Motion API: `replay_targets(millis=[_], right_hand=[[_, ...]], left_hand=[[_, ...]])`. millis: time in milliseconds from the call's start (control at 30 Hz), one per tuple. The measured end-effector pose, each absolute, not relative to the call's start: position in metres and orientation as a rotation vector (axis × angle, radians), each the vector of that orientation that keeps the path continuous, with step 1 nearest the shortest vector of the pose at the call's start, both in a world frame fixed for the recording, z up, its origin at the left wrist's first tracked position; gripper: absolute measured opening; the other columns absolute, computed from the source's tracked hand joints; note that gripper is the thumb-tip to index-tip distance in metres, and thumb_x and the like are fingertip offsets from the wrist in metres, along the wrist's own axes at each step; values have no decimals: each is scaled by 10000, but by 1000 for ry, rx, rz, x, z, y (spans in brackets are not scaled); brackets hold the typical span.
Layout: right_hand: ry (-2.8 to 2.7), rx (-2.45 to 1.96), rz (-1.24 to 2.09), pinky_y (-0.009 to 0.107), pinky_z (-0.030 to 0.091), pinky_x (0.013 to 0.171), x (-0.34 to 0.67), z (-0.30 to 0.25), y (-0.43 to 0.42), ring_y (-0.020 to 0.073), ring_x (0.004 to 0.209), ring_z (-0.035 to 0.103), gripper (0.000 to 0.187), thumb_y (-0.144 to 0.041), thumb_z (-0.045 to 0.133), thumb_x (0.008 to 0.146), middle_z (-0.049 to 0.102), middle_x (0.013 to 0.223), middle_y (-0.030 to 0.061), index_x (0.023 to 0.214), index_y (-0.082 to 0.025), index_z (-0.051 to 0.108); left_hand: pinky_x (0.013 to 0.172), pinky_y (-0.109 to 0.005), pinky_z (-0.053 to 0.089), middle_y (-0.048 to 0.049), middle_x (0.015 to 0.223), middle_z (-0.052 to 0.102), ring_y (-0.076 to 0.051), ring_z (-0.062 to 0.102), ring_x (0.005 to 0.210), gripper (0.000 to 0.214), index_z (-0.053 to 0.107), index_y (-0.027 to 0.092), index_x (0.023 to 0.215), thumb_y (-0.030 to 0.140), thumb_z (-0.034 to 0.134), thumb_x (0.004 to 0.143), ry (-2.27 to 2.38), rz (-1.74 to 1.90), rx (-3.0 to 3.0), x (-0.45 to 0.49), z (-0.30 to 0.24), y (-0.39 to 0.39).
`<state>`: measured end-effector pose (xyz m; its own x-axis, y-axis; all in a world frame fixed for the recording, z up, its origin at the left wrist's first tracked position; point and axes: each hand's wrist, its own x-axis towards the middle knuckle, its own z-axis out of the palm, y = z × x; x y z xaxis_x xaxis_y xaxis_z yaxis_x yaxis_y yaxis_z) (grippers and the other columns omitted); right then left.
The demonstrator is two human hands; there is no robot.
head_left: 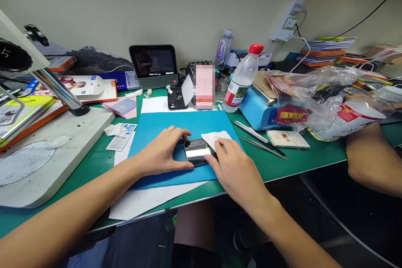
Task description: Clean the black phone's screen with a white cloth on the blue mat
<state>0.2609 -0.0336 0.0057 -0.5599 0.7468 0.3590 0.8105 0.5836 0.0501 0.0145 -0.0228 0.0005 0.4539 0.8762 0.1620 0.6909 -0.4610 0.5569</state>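
A smartphone (196,151) with a dark glossy face lies flat on a blue mat (176,122). Its face reflects a bright white band. My left hand (163,151) grips the phone from the left, with the thumb along its near edge and the fingers at its far edge. My right hand (236,163) pinches a folded white wipe (213,136) over the phone's right end and covers that end. The right thumb touches or almost touches the face; I cannot tell which.
Tweezers (264,148) lie right of the mat, near a blue device (256,109) and a red-capped water bottle (240,81). A heavy stand base (78,138) fills the left. Behind the mat sits a smart display (153,63). Another person's arm (373,159) rests at the right.
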Motion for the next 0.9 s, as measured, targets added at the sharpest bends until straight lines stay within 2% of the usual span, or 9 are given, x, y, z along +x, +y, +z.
replay_targets(millis=[100,267,400,533,667,900], right_hand=[[-2547,-1231,-149,428,582,901,236,5,-36,329,1092,644,525,-508,557,1012,696,1154,207,1254,-51,650],[-2621,-1097,11,452,539,1007,209,9,-34,319,1130,640,736,-647,417,1020,712,1183,202,1343,-15,611],[-2622,-987,26,466,393,1193,207,6,-41,323,1293,588,817,-678,389,1011,682,1340,217,1390,19,581],[-2623,-1045,63,475,326,1246,220,2,-47,311,1442,489,804,-669,342,1028,596,1498,199,1446,-16,555],[-2649,-1202,95,537,327,1242,249,7,-35,314,1464,477,726,-602,314,1064,555,1538,185,1465,-44,550],[-2633,-1356,40,608,353,1217,291,9,-18,325,1488,446,679,-530,316,1082,492,1578,206,1522,-38,476]], left_hand=[[941,-465,495,-101,1172,656,-302,584,1080,690,492,199,1321,612,761,837,1279,651,2317,13,-4,-22],[901,-454,499,-115,1185,634,-297,561,1033,723,472,181,1369,603,745,850,1304,655,2366,12,-8,-20],[884,-440,495,-89,1108,625,-284,548,992,696,473,166,1393,501,755,852,1353,620,2403,15,-5,-21],[923,-449,479,-101,1168,622,-291,547,1030,743,465,163,1413,545,760,849,1341,599,2415,15,-4,-21],[948,-455,469,-101,1178,629,-304,546,1070,810,461,177,1420,631,766,822,1335,590,2382,13,-5,-21],[962,-469,462,-96,1172,634,-315,547,1091,796,481,200,1411,613,783,802,1334,577,2314,14,-1,-21]])
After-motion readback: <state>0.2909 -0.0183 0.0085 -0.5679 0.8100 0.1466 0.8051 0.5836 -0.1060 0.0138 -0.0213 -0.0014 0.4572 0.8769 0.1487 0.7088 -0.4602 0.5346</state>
